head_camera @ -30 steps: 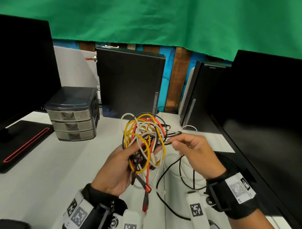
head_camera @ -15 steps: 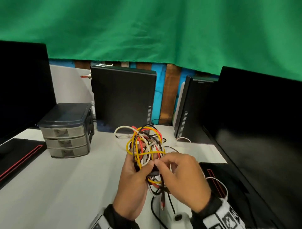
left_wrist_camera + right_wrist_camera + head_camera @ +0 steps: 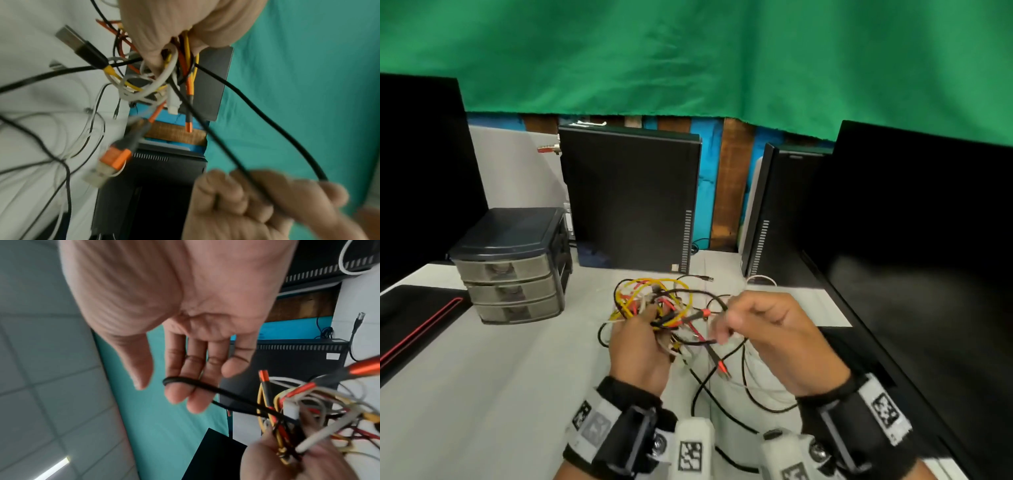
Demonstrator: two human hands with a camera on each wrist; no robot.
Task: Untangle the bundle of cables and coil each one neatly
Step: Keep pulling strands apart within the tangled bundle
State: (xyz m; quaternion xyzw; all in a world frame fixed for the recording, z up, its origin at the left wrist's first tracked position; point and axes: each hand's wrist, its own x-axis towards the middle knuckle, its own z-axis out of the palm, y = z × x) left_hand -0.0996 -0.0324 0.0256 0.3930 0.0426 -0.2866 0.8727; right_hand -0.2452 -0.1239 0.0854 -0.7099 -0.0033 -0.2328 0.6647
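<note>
Yellow, red, white and black strands make up the bundle of cables [image 3: 654, 308], gripped in the left hand [image 3: 640, 346] above the surface [image 3: 482, 377]. Right hand [image 3: 774, 339] hooks one black cable [image 3: 205, 386] on its fingers. Judged light, limp, snag-prone; best taken near a plug.

We hold both hands raised in front of us, wrists strapped with tagged bands. Our left hand [image 3: 640, 339] shows its back to the head camera, its fingers [image 3: 156, 53] curled tight in a clenched grip. Our right hand [image 3: 774, 335] sits just beside it, palm turned inward, its fingers [image 3: 180, 386] loosely bent, the index hooked and the thumb held apart.
</note>
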